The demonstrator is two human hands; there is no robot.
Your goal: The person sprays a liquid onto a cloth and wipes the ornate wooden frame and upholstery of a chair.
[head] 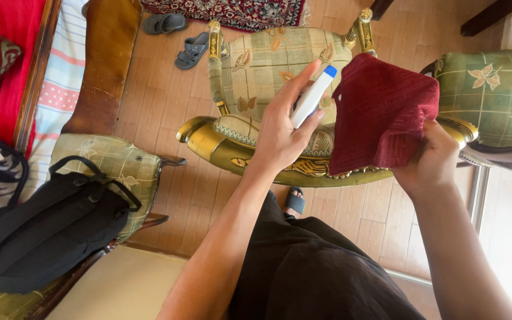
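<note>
Your left hand grips a slim white spray bottle with a blue cap, aimed at the dark red ribbed cloth pinched in your right hand; the gilded, floral-cushioned chair below looks not yet wiped

White spray bottle with blue tip gripped in left hand, dark red cloth held up by right hand at its three o'clock, gilded floral chair seen behind, black backpack laid at eight o'clock, grey sandals left at eleven o'clock.
</note>
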